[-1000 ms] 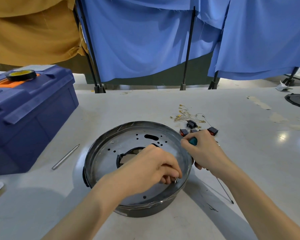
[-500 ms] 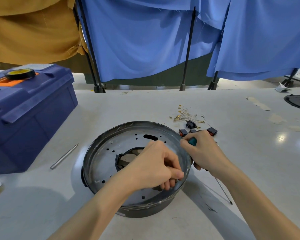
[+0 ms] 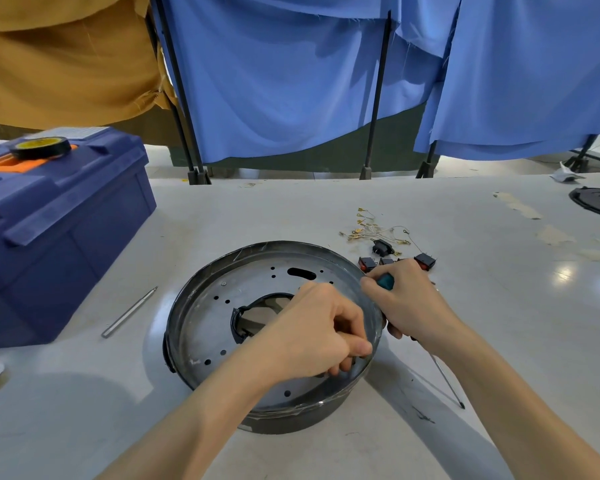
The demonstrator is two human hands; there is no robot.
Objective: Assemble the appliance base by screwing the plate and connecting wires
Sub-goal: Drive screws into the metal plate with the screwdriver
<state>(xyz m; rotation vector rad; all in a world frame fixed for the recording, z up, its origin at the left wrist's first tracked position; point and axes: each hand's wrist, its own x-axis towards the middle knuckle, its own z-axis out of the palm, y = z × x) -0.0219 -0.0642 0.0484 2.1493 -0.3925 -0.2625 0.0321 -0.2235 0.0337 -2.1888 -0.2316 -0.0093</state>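
The left hand [image 3: 312,337] lies nearest, inside the round base [image 3: 291,422]. Its fingers [image 3: 361,348] are curled and pressed together at the tips over the perforated plate [image 3: 208,313], at about 4 o'clock just inside the rim. They seem to pinch something too small to make out, probably a screw.

The right hand [image 3: 409,306] sits just outside the rim at 2 o'clock, its fingers wrapped round the teal-handled screwdriver [image 3: 385,281]. The tool's long axis runs from 11 to 5 o'clock. Its tip rests on the counter [image 3: 499,306] pointing away from the plate, so it must swing round toward 9 o'clock to reach the pinch point. The right hand is the nearer one for that.

The base holds only the plate, seated flat. A metal rod [image 3: 129,313] lies at 9 o'clock. Loose wires [image 3: 371,230] and small switches [image 3: 425,259] wait at 1 o'clock, unconnected. At 10 o'clock a closed blue toolbox [image 3: 66,230] carries a tape roll [image 3: 40,147]; its contents are hidden.
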